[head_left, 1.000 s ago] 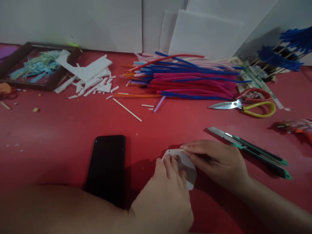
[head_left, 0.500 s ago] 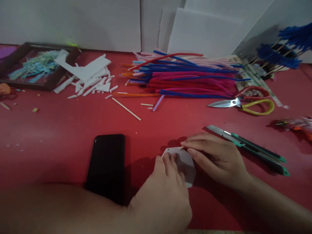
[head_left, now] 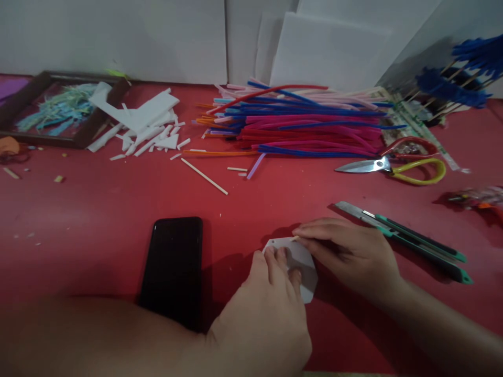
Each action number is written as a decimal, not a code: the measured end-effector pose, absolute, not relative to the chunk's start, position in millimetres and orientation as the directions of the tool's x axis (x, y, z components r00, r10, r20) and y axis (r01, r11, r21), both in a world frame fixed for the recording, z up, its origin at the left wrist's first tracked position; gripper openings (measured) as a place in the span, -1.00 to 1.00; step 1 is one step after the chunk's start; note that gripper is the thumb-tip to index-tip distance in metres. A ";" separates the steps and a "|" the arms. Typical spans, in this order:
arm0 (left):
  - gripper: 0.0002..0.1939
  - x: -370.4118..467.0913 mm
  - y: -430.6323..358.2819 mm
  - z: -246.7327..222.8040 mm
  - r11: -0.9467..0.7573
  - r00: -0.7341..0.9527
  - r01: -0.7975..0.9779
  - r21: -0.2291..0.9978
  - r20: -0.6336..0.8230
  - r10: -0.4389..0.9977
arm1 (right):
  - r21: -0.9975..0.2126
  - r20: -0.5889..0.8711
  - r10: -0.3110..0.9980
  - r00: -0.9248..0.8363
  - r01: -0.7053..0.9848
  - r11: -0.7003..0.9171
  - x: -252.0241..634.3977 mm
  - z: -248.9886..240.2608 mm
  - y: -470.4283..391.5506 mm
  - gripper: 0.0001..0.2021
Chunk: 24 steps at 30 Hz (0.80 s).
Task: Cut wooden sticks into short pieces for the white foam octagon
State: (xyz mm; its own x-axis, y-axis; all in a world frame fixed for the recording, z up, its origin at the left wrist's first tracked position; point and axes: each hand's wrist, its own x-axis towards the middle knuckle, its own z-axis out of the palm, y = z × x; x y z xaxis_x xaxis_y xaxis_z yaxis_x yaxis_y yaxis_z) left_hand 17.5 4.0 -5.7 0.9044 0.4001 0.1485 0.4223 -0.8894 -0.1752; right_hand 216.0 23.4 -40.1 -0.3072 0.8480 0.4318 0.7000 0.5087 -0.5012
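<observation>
While the left hand presses down on the white card, fingers slightly apart and not clamped, the right hand has thumb and fingertips pinched together on a small pale stick at the card's far edge. Most of that stick is hidden by the fingers. Card lies on the table under the left fingertips, just left of the right hand; cut corners, small dark dot near its far left corner.

Surface: red table, smooth, slight sheen, crumbs left of the hands. Black phone lies left of the left hand, near end partly behind the left forearm. Two green-and-black cutters sit side by side just beyond and right of the right hand. Scissors with one red and one yellow handle lie farther beyond it. Pile of colored fuzzy stems well beyond both hands. Thin stick, white scraps and brown frame holding blue-green shreds are beyond and left of the left hand.

Room: pale wall behind the table, white sheets against it past the stems. Blue fuzzy pieces on sticks, far right beyond the right hand. Light's dim.
</observation>
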 end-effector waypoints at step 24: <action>-0.63 16.2 3.8 -7.7 -0.891 0.907 0.420 -0.176 0.116 0.405 | -0.702 0.287 0.942 -0.172 0.631 0.329 215.0 -38.2 26.1 -0.90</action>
